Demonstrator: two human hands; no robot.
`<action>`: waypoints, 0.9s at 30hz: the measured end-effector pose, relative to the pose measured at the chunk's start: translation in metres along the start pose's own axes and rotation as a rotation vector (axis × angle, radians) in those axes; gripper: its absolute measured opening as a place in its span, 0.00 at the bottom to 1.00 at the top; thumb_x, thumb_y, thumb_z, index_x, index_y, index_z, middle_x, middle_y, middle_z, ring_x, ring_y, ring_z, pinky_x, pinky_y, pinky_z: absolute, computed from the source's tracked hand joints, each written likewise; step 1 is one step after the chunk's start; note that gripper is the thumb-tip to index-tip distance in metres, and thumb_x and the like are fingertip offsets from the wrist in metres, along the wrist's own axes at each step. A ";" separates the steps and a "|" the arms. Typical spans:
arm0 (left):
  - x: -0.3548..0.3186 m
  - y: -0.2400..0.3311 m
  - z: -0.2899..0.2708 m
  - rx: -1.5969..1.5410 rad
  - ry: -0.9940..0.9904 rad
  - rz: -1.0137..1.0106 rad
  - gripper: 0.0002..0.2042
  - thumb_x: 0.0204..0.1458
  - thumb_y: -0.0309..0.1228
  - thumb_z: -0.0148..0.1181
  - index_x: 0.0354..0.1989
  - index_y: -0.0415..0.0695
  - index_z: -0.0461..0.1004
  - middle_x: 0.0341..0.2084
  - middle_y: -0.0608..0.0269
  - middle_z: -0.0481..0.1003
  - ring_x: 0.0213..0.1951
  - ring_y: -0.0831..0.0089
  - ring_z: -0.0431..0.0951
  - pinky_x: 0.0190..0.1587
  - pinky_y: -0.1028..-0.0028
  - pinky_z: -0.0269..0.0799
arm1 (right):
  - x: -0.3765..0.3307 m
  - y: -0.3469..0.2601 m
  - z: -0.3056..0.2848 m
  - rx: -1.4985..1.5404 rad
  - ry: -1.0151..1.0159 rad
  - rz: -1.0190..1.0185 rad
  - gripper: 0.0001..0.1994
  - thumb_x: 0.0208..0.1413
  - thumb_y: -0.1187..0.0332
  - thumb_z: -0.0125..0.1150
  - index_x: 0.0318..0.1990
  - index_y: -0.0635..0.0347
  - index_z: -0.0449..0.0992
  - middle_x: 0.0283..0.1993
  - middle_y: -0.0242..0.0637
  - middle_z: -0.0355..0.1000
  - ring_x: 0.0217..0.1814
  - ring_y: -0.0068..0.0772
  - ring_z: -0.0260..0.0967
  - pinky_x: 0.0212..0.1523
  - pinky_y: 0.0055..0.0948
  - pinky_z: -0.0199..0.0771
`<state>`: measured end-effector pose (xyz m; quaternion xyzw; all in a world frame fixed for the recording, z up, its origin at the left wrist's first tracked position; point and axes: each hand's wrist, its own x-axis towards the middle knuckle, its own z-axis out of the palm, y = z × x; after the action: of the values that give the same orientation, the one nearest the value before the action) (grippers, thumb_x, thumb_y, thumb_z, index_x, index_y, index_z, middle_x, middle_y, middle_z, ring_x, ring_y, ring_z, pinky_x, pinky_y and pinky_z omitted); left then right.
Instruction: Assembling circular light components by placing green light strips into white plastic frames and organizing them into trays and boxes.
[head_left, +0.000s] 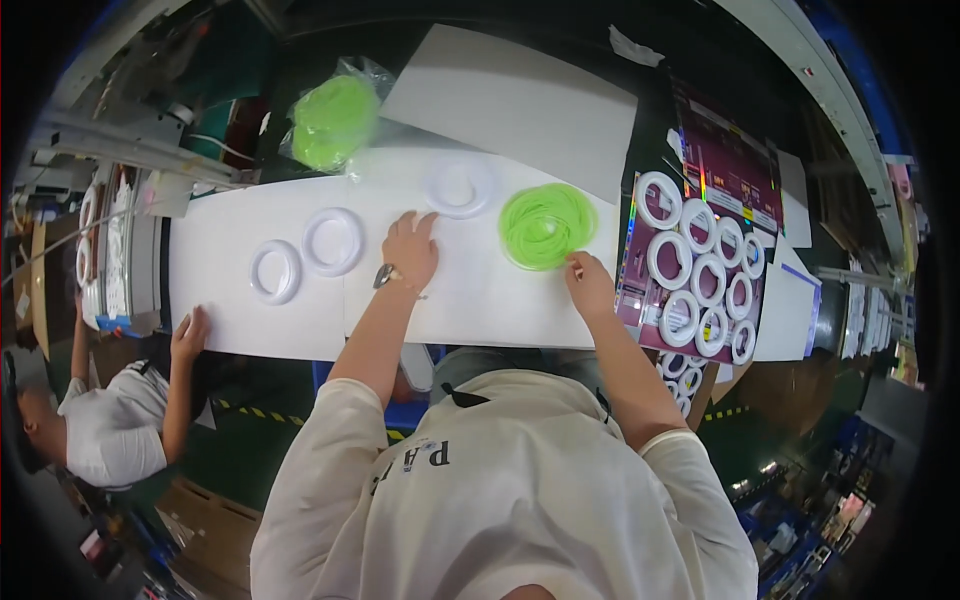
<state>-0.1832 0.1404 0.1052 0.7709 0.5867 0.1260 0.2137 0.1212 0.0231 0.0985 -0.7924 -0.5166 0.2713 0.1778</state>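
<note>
My left hand (411, 252) lies palm down on the white worktop with its fingers spread, a watch on the wrist. Just beyond its fingertips is a white ring (460, 211), pale against the white surface. At the lower right edge of a coiled pile of bright green bands (546, 226), my right hand (591, 284) has its fingers drawn together; whatever they pinch, if anything, is too small to make out. Two more white rings, one (334, 242) and another (274, 272), lie flat to the left.
Several white rings (709, 280) sit in rows on a purple printed sheet to the right. Far back are a clear bag of green bands (335, 120) and a grey-white board (515, 105). A co-worker's hand (188, 333) rests at the table's left edge.
</note>
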 end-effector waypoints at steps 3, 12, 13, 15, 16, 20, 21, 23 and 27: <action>0.017 0.013 0.015 0.237 0.129 0.120 0.21 0.44 0.32 0.61 0.50 0.50 0.72 0.54 0.53 0.65 0.61 0.51 0.60 0.56 0.49 0.61 | 0.019 -0.005 -0.003 -0.047 0.049 -0.038 0.11 0.52 0.68 0.59 0.44 0.52 0.74 0.37 0.38 0.73 0.33 0.38 0.73 0.35 0.34 0.73; -0.052 0.043 0.037 0.302 -0.347 0.193 0.21 0.40 0.42 0.65 0.44 0.49 0.74 0.48 0.56 0.69 0.56 0.57 0.62 0.55 0.48 0.56 | 0.056 0.000 -0.006 -0.281 0.020 -0.134 0.13 0.50 0.64 0.62 0.44 0.51 0.76 0.38 0.40 0.72 0.39 0.44 0.72 0.39 0.41 0.72; -0.063 0.049 0.041 0.304 -0.348 0.188 0.21 0.40 0.42 0.65 0.44 0.49 0.74 0.48 0.56 0.69 0.56 0.57 0.62 0.55 0.48 0.56 | 0.058 -0.001 -0.008 -0.278 0.016 -0.136 0.13 0.50 0.64 0.62 0.44 0.51 0.76 0.38 0.40 0.72 0.39 0.44 0.72 0.39 0.41 0.72; -0.078 0.059 0.052 0.276 -0.274 0.195 0.22 0.38 0.45 0.67 0.42 0.51 0.74 0.45 0.61 0.70 0.51 0.62 0.67 0.51 0.53 0.59 | 0.065 -0.005 -0.012 -0.324 0.003 -0.155 0.10 0.50 0.63 0.62 0.39 0.52 0.77 0.37 0.39 0.72 0.38 0.43 0.72 0.38 0.40 0.72; -0.078 0.067 0.052 0.278 -0.277 0.191 0.22 0.38 0.45 0.67 0.42 0.51 0.74 0.45 0.61 0.70 0.51 0.62 0.67 0.51 0.53 0.59 | 0.066 -0.006 -0.013 -0.321 -0.002 -0.157 0.10 0.50 0.63 0.62 0.39 0.52 0.77 0.37 0.39 0.72 0.38 0.43 0.72 0.38 0.40 0.72; -0.074 0.108 0.037 0.083 -0.175 0.004 0.20 0.41 0.44 0.65 0.42 0.49 0.73 0.43 0.61 0.72 0.48 0.61 0.69 0.48 0.55 0.61 | 0.055 -0.012 -0.024 -0.008 -0.020 -0.146 0.07 0.49 0.64 0.62 0.34 0.53 0.76 0.35 0.37 0.74 0.36 0.42 0.73 0.36 0.37 0.73; -0.071 0.121 0.028 -0.009 -0.078 -0.051 0.19 0.43 0.42 0.65 0.42 0.48 0.72 0.43 0.61 0.72 0.47 0.60 0.70 0.48 0.55 0.62 | 0.046 -0.016 -0.031 0.158 -0.034 -0.196 0.06 0.49 0.64 0.62 0.33 0.55 0.76 0.34 0.38 0.75 0.36 0.41 0.73 0.35 0.36 0.73; -0.054 0.144 0.005 -0.162 0.056 0.076 0.18 0.45 0.39 0.64 0.44 0.48 0.72 0.45 0.61 0.72 0.48 0.58 0.70 0.48 0.57 0.63 | 0.025 -0.040 -0.061 0.235 -0.150 -0.232 0.06 0.49 0.67 0.62 0.33 0.57 0.76 0.32 0.37 0.75 0.34 0.36 0.72 0.35 0.32 0.72; -0.053 0.175 -0.026 -0.243 0.030 0.283 0.13 0.49 0.27 0.60 0.45 0.43 0.74 0.40 0.58 0.75 0.45 0.57 0.73 0.50 0.63 0.67 | -0.016 -0.066 -0.100 0.342 -0.236 -0.346 0.06 0.49 0.70 0.64 0.34 0.61 0.77 0.30 0.35 0.75 0.31 0.28 0.71 0.34 0.27 0.70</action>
<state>-0.0605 0.0557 0.2147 0.8122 0.4562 0.2362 0.2765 0.1298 0.0345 0.2184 -0.6139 -0.6081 0.4105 0.2913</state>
